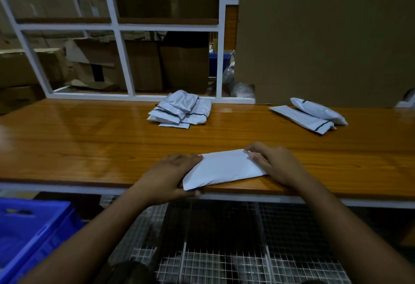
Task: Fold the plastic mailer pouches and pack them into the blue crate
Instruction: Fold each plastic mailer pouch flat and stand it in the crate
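A white plastic mailer pouch (221, 169) lies folded at the front edge of the wooden table (89, 144). My left hand (170, 175) grips its left end, fingers on top and thumb under the corner that overhangs the edge. My right hand (276, 163) pinches its right end, fingers curled over the far corner. A pile of several white pouches (182, 109) sits at the back middle of the table. Two more pouches (312, 115) lie at the back right. The blue crate (29, 234) stands below the table at the lower left.
A white metal frame (122, 59) with cardboard boxes behind it runs along the table's back. A tall cardboard sheet (325, 36) stands at the back right. Under the table's front edge is a wire mesh shelf (224, 250).
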Motion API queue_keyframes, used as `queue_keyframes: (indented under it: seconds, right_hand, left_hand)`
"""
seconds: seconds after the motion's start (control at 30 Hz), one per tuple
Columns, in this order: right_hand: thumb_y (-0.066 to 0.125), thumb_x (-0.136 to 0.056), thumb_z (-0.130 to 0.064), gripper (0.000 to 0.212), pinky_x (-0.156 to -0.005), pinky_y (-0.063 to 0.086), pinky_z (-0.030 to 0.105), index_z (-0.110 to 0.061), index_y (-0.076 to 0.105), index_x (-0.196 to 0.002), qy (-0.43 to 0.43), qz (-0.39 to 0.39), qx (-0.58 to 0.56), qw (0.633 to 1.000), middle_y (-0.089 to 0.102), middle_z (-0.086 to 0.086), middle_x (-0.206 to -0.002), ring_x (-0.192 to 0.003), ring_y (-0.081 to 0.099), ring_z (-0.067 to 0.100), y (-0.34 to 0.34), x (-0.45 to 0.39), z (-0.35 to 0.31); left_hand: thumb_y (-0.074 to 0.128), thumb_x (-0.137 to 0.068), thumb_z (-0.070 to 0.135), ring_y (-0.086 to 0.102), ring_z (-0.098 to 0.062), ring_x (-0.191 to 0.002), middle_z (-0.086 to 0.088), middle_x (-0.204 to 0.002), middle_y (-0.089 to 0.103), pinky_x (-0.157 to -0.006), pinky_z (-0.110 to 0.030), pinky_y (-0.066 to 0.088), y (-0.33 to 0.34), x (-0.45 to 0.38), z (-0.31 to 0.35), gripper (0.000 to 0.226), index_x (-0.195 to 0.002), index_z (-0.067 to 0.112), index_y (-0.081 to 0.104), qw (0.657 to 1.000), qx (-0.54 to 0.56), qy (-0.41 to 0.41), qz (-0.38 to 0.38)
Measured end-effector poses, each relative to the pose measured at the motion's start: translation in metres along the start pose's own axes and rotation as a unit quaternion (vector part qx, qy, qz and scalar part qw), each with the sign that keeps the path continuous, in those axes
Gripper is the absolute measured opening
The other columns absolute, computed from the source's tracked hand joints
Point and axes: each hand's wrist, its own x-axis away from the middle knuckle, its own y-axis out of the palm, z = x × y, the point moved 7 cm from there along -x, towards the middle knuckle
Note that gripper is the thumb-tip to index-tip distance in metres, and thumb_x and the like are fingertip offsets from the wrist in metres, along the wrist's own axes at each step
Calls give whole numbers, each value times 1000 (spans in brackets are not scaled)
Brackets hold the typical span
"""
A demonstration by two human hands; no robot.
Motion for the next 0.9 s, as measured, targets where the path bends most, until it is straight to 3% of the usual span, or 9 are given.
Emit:
queue_keyframes:
  seconds: [0.1,0.17,0.23,0.33,0.43,0.57,0.63,0.77,0.9]
  right_hand:
    - [44,-97,-63,41,-97,43,22,-46,56,-132,6,-104,-200,974,56,-28,-134,-120,51,-6,-6,25,-9]
    - [66,-86,-60,52,-95,41,8,-47,54,-135,2,-145,-271,952,51,-36,-135,-123,46,-16,-16,43,-16]
    - [81,-79,-43,55,-86,44,5,-47,56,-127,19,-121,-292,948,60,-33,-123,-113,54,-15,-26,50,-15]
    - [81,-81,-23,50,-75,54,20,-42,56,-119,103,-13,-320,942,70,-16,-106,-97,67,0,-38,38,1]
    - [80,-83,-20,60,-73,57,31,-32,51,-134,154,-4,-291,944,74,-5,-95,-84,71,6,-37,17,12]
    - [75,-88,-34,55,-74,54,35,-23,53,-137,215,-77,-103,968,67,-3,-94,-85,64,12,-19,-4,25]
    - [71,-90,-41,55,-82,54,39,-16,54,-136,224,-50,-34,973,65,2,-111,-98,61,18,-18,-10,26]
    - [63,-96,-36,45,-97,50,37,-23,54,-138,164,65,-30,984,56,0,-134,-120,54,18,-24,-27,-14]
    - [52,-102,-27,41,-104,42,34,-21,52,-143,74,30,-117,990,53,3,-145,-129,51,22,5,-58,-80]
  left_hand:
    - [56,-92,55,57,-15,-110,8,-130,64,-80,-33,50,-13,10,3,57,-146,40,46,990,95,24,100]
    - [53,-92,57,63,-7,-96,16,-107,71,-74,-28,50,-24,16,0,43,-130,41,63,960,232,-11,153]
    - [56,-90,61,63,4,-78,20,-83,71,-65,-21,47,-34,14,-1,36,-100,32,74,917,340,-77,193]
    - [61,-90,60,58,-3,-55,6,-58,63,-54,-27,41,-30,-3,-13,47,-68,19,64,859,415,-203,220]
    - [62,-86,67,70,-14,-75,5,-74,73,-65,-33,52,-14,-19,-30,50,-78,18,72,823,433,-301,210]
    - [49,-89,72,56,-23,-108,0,-104,70,-84,-39,48,-8,-37,-42,54,-103,25,71,904,168,-376,113]
    - [50,-92,68,44,-27,-124,-3,-125,63,-95,-43,41,-11,-38,-44,56,-125,24,62,901,130,-391,133]
    - [50,-102,35,41,-22,-127,-3,-132,58,-101,-44,40,-35,-37,-21,36,-135,23,56,911,141,-302,245]
    - [46,-104,20,50,-23,-121,-7,-129,61,-99,-37,42,-31,-53,-3,32,-133,16,59,933,165,-231,222]
